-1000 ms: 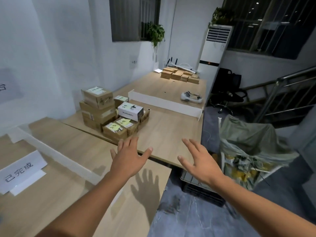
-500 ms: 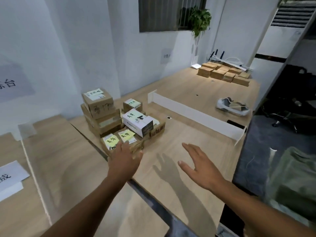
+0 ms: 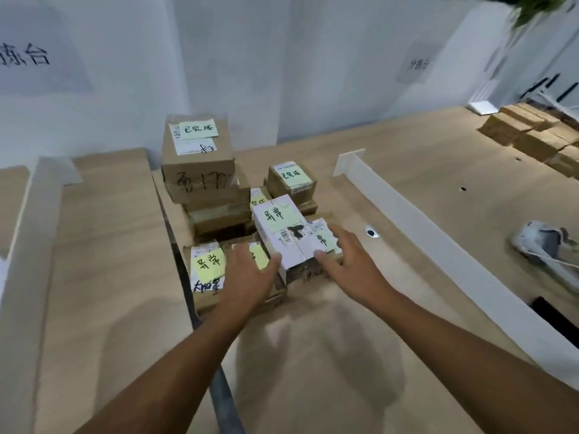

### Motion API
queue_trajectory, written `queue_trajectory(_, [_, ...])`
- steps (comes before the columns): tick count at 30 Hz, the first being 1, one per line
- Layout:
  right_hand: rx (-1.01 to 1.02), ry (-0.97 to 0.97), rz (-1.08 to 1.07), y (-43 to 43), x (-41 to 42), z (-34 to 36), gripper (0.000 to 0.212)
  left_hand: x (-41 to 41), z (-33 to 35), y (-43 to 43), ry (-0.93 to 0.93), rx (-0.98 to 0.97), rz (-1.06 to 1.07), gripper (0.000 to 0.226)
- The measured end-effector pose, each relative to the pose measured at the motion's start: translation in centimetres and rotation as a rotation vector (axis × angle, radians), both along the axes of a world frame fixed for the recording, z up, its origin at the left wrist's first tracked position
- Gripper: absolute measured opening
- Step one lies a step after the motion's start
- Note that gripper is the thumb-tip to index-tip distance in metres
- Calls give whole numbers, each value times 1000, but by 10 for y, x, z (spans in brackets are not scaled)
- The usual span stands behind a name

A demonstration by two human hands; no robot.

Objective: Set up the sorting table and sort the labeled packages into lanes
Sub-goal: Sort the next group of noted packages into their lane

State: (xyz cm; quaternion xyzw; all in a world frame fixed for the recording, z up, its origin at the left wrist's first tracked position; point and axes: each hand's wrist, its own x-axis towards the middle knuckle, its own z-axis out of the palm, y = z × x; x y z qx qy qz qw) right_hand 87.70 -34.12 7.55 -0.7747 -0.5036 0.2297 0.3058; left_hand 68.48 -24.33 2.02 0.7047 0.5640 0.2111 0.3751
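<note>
The white box (image 3: 279,232) sits on top of the pile of brown boxes (image 3: 205,297), by the left edge of the table (image 3: 391,302). Your left hand (image 3: 247,277) and right hand (image 3: 349,261) are spread out flat, one at each side of it, not holding it yet. It looks light, stiff and a bit smooth. Press on both long sides and lift it straight up.
</note>
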Motion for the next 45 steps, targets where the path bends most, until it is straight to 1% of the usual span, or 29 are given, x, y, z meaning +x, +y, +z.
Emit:
queue_trajectory(3, [-55,4,53,59,22,-22,70,31,-17,22,-40,-6,45,76])
queue_trajectory(5, [-105,7,114,89,30,-40,71,46,-25,35,-74,-20,31,67])
queue_trajectory(7, [-181,9,179,105,34,-57,74,56,-34,43,-120,-81,-19,59])
queue_trajectory(9, [-215,31,191,109,35,-67,75,61,-39,47,-145,-125,-13,59])
queue_trajectory(13, [-174,57,186,98,38,-60,77,63,-27,42,-100,-108,2,60])
queue_trajectory(16, [-104,88,204,78,38,-43,76,55,-6,25,-145,-59,-17,58])
queue_trajectory(21, [65,91,263,23,33,-8,70,33,38,-31,-192,20,-32,65])
queue_trajectory(24, [167,74,331,-16,14,24,71,7,73,-85,-215,92,19,56])
queue_trajectory(27, [262,86,426,-54,-24,51,72,-35,114,-147,-248,156,88,50])
queue_trajectory(31, [347,133,555,-105,-97,72,69,-109,148,-229,-256,250,188,55])
queue_trajectory(37, [364,188,725,-178,-221,84,70,-222,171,-333,-165,302,357,63])
queue_trajectory(45, [385,199,955,-226,-386,100,73,-368,183,-427,-128,341,570,66])
